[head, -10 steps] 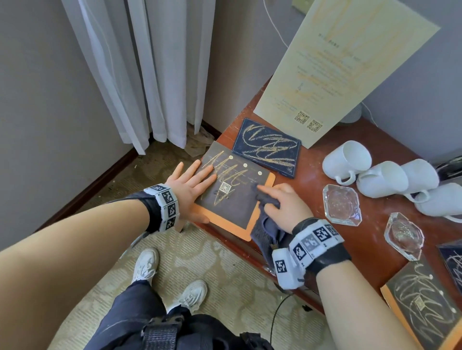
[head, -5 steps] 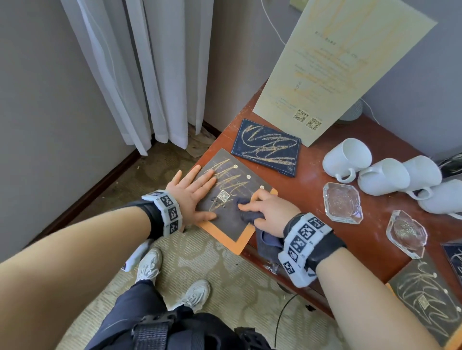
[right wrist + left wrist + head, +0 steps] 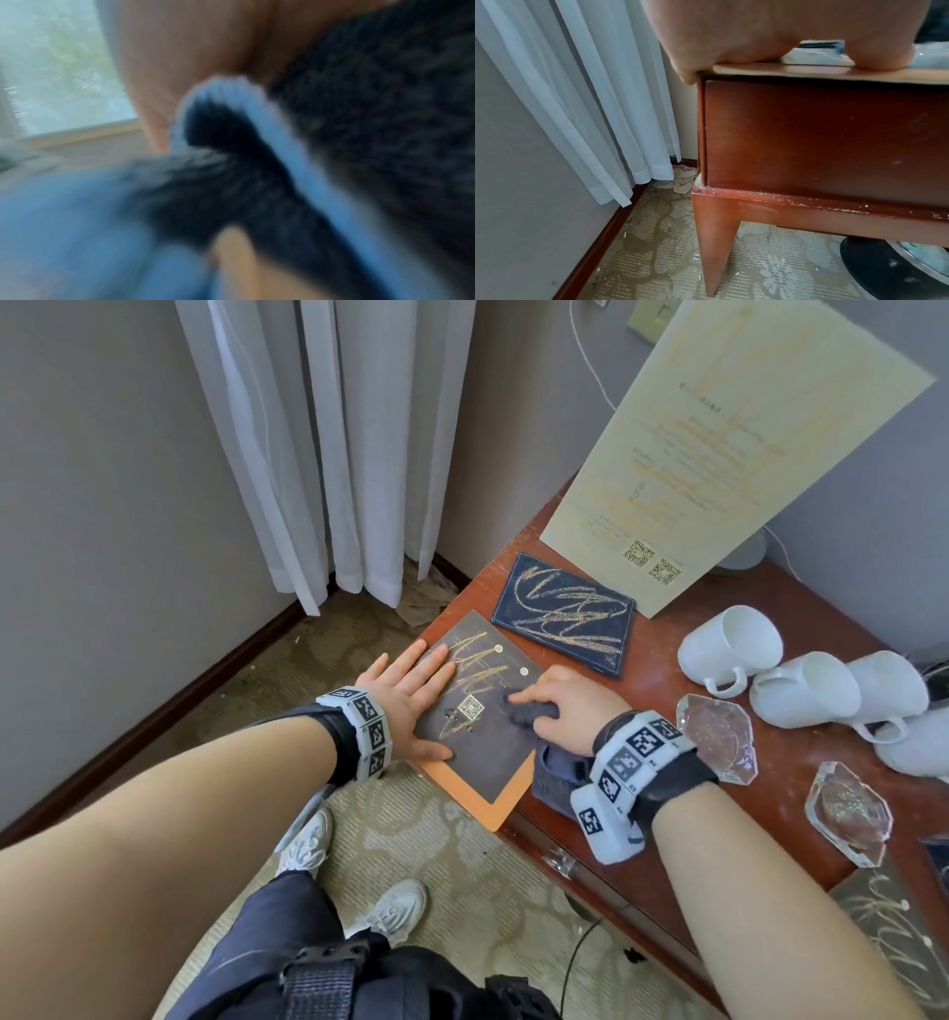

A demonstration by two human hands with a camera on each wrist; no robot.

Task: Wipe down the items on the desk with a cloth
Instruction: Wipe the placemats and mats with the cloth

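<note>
Fingers [image 3: 534, 693] of my right hand [image 3: 565, 711] gripped the dark grey cloth [image 3: 529, 713] on the dark gold-scribbled card [image 3: 482, 731] at the counter [image 3: 667, 793] corner; left hand [image 3: 411, 695] lay flat, steadying. White mugs [image 3: 729, 649] and glass dishes [image 3: 719, 737] seemingly remained.

QR codes on dark card [image 3: 471, 707] and cream sheet [image 3: 652, 562]; print illegible.

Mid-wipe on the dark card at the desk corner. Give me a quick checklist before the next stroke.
1. Left hand flat on card: ok.
2. Right hand holds cloth: ok.
3. Cloth on card face: ok.
4. Card fully on desk: not ok, orange corner overhangs the front edge.
5. Glass dish clear of right wrist: not ok, it looks right beside it.
6. Card face clean: cannot tell.
</note>
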